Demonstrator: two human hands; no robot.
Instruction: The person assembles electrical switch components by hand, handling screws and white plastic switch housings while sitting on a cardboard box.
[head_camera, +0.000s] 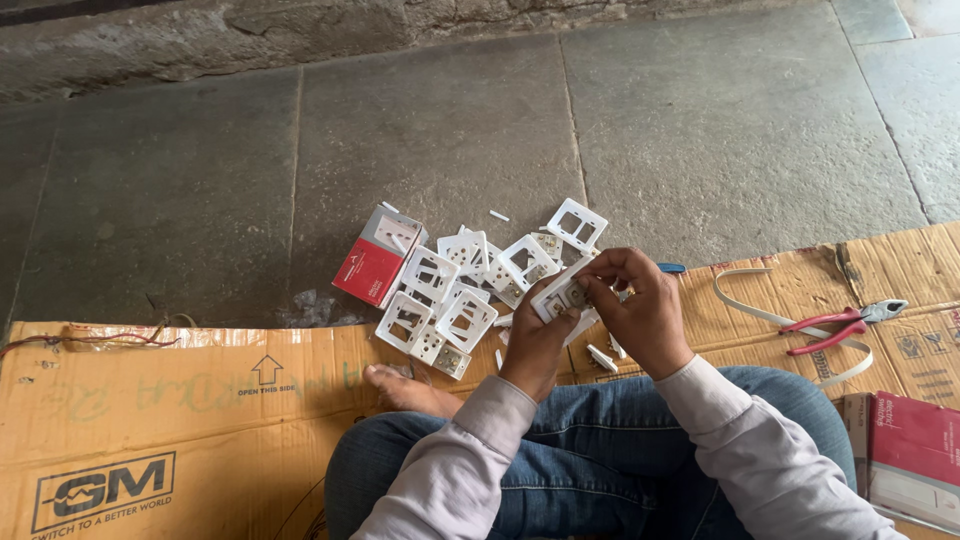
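Above the crossed denim knees, the left hand (535, 335) cradles a white socket part (562, 295) while the right hand (640, 305) pinches its edge, seemingly mid-assembly; seating it calls for firm, aligned pressure, beside the pile of white frames (450, 295).

soft even daylight, faint shadows, sharp focus

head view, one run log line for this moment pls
left hand: holds white socket part | right hand: pinches same part | pliers: on cardboard
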